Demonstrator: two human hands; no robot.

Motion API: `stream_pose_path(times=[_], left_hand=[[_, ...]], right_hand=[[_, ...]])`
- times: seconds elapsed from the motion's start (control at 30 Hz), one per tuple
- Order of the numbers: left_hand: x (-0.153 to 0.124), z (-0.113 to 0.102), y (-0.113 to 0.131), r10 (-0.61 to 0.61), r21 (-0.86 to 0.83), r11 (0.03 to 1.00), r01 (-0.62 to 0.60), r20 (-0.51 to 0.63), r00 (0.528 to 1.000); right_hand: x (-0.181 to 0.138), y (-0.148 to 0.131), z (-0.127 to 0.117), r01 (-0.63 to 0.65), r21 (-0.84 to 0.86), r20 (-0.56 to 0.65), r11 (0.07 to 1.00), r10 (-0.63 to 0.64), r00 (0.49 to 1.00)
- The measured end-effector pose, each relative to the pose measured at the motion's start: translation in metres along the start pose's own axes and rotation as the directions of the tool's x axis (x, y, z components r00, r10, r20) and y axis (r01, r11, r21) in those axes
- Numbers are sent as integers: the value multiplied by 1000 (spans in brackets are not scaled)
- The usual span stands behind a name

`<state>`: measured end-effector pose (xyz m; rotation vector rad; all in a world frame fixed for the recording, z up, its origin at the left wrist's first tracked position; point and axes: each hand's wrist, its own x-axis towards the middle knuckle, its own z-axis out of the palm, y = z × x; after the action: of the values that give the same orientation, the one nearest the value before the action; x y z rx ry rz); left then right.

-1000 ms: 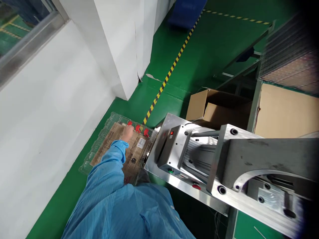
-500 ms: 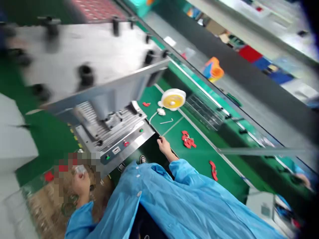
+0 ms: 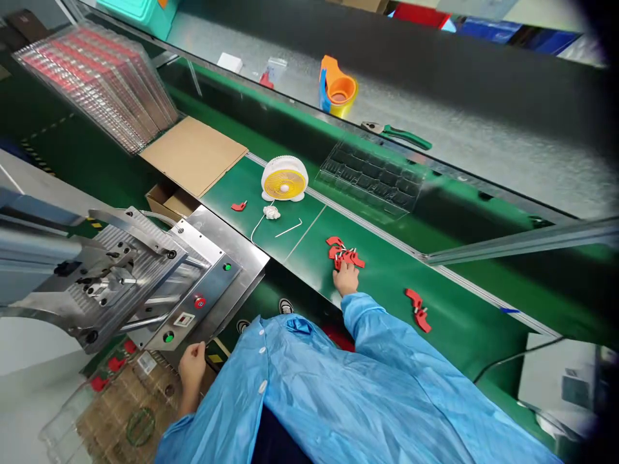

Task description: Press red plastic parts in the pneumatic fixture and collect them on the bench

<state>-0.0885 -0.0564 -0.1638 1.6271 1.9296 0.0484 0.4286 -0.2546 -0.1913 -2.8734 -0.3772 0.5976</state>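
Note:
My right hand reaches onto a pile of small curved red plastic parts with metal pins, on the green bench. Its fingers are closed on a red plastic part at the near side of the pile, partly covering it. My left hand is held up with curled fingers and nothing visible in them, just below the press machine's front panel with its green and red buttons. Below and left of that hand lies a clear compartment tray with red parts along its far edge.
A white and yellow fan, its cord, a hex key and a single red part are on the bench. Two red parts lie farther right. Behind are a cardboard sheet, stacked trays, pliers and an orange tape dispenser.
The view has swung left, showing the machine from another angle. My right hand has moved from the bench's edge onto the red pile. My left hand has left the tray and come nearer the machine.

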Motion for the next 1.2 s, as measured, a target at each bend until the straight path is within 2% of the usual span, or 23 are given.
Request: stream_pose_path(times=[0.13, 0.2, 0.23, 0.3, 0.37, 0.43, 0.5, 0.57, 0.63, 0.73, 0.83, 0.9, 0.97, 1.07, 1.13, 1.2], left_hand=[[-29, 18, 38, 41, -130, 991, -40, 8, 999], [-43, 27, 60, 104, -216, 972, -95, 30, 994], [-51, 31, 74, 143, -258, 958, -126, 47, 989], [-68, 39, 104, 227, -334, 923, -190, 74, 971], [-83, 42, 138, 316, -400, 876, -270, 54, 947], [-93, 39, 171, 444, -453, 811, -370, 66, 893], [-99, 27, 197, 594, -484, 716, -504, 42, 804], [-106, 12, 213, 690, -488, 633, -601, 5, 724], [-111, -4, 218, 709, -481, 599, -640, -53, 703], [-110, -28, 210, 679, -447, 602, -661, -148, 719], [-101, -56, 194, 684, -370, 605, -705, -212, 698], [-91, -81, 183, 692, -282, 600, -749, -287, 663], [-77, -111, 172, 696, -158, 597, -787, -386, 605], [-47, -157, 157, 696, 37, 611, -791, -501, 514], [-22, -182, 151, 699, 123, 629, -767, -521, 490], [1, -198, 149, 708, 173, 641, -747, -508, 490]], right_hand=[[12, 7, -9, 91, -38, 36, 995, -89, 995], [11, 9, -11, 132, -18, 18, 991, -132, 991], [8, 8, -10, 140, 37, 12, 989, -141, 990], [0, 0, -8, 136, 271, 52, 953, -156, 986], [-15, -22, -5, 94, 580, 192, 809, -248, 950], [-42, -56, -5, 17, 789, 330, 614, -446, 832], [-79, -93, -11, -72, 875, 403, 479, -638, 656], [-119, -127, -21, -171, 902, 427, 396, -764, 484], [-150, -154, -31, -268, 901, 423, 341, -824, 376], [-176, -185, -41, -327, 889, 420, 320, -854, 308], [-187, -211, -44, -255, 901, 410, 351, -881, 235], [-192, -226, -44, -167, 913, 399, 371, -897, 190], [-198, -240, -42, -107, 916, 400, 387, -901, 167], [-208, -255, -36, -90, 910, 415, 406, -897, 155], [-214, -260, -30, -92, 910, 415, 405, -896, 157], [-219, -263, -25, -102, 912, 409, 397, -895, 175]])
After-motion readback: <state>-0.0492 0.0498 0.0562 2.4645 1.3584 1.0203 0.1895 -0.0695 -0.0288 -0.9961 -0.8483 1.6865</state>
